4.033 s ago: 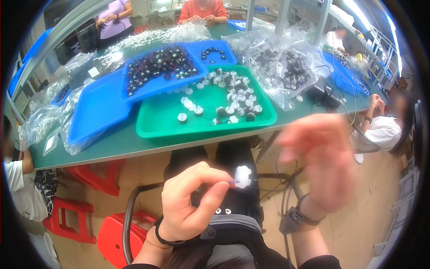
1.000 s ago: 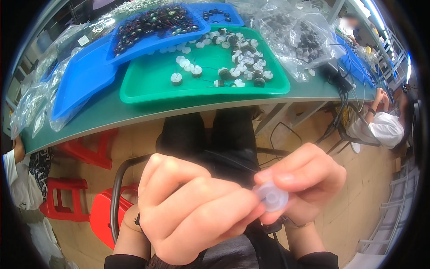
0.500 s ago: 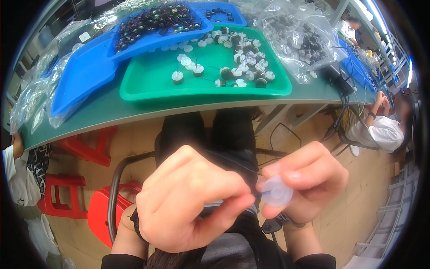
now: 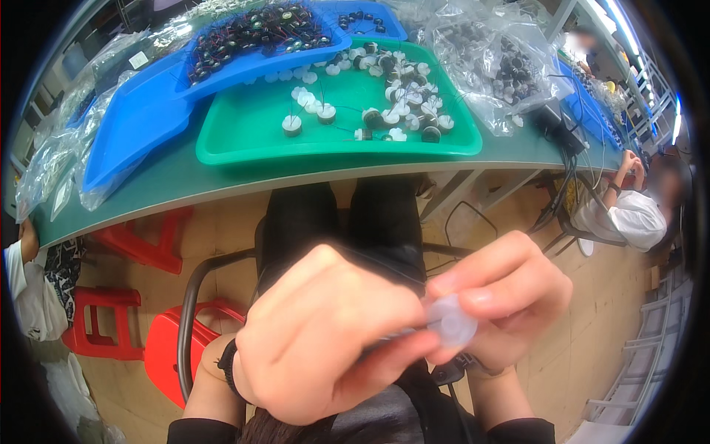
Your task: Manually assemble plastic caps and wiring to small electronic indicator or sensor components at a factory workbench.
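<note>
Above my lap, my right hand [image 4: 510,300] pinches a small translucent white plastic disc [image 4: 451,324] with a raised ring in its middle. My left hand [image 4: 329,333] is closed, its thumb and forefinger pressed together on a thin wire that runs to the disc. The fingertips of this hand reach the disc's left edge, and most of the wire is hidden behind them. Beyond my hands, a green tray [image 4: 244,140] on the bench holds many small round parts [image 4: 325,113] with white caps and thin wires.
Blue trays [image 4: 137,122] overlap the green one, one heaped with dark wired parts [image 4: 259,37]. A clear plastic bag [image 4: 481,63] of parts lies to the right. Red stools [image 4: 103,318] stand at the left. A person in white [image 4: 629,214] sits at the far right.
My left hand has shifted right, bringing its fingertips against the disc. The disc has tilted and moved slightly left in my right fingers.
</note>
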Action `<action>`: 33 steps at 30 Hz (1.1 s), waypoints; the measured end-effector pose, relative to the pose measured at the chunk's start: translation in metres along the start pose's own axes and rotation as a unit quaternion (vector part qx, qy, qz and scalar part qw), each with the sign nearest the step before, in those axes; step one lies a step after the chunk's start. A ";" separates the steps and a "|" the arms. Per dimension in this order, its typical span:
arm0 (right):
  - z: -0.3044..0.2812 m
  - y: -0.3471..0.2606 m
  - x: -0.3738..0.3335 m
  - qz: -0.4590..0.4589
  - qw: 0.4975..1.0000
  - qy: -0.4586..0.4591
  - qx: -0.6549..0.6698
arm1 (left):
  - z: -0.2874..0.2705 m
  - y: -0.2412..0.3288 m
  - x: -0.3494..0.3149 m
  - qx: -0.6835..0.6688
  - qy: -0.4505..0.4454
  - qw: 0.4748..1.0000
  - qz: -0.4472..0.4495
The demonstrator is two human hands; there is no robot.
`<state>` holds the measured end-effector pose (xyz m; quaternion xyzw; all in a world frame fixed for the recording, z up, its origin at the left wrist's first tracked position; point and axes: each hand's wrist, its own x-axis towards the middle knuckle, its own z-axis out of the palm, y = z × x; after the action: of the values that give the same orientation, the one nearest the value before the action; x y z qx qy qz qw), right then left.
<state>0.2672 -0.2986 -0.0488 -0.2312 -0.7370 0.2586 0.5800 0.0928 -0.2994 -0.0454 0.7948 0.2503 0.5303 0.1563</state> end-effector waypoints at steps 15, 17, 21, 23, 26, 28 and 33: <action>-0.002 0.009 -0.002 0.026 0.999 0.037 -0.030 | -0.001 -0.007 -0.001 -0.045 0.005 0.995 -0.086; -0.002 0.010 -0.002 0.027 0.998 0.038 -0.038 | 0.001 -0.005 0.000 -0.041 0.015 0.991 -0.128; 0.000 0.006 -0.002 0.030 0.998 0.034 -0.047 | 0.000 -0.003 -0.004 -0.031 0.003 0.991 -0.130; 0.000 0.006 -0.002 0.027 0.998 0.031 -0.039 | 0.003 -0.002 -0.005 -0.010 0.027 0.993 -0.111; 0.001 0.007 -0.003 0.026 0.999 0.025 -0.024 | 0.005 -0.003 -0.005 0.011 0.033 0.995 -0.095; 0.002 0.008 -0.003 0.027 0.999 0.020 -0.014 | 0.006 -0.004 -0.005 0.022 0.036 0.996 -0.082; 0.001 0.009 -0.003 0.017 0.999 0.038 0.013 | 0.005 -0.002 -0.004 0.006 0.029 0.998 -0.057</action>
<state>0.2674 -0.2936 -0.0575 -0.2459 -0.7069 0.2696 0.6060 0.0956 -0.3001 -0.0513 0.7646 0.3029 0.5415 0.1747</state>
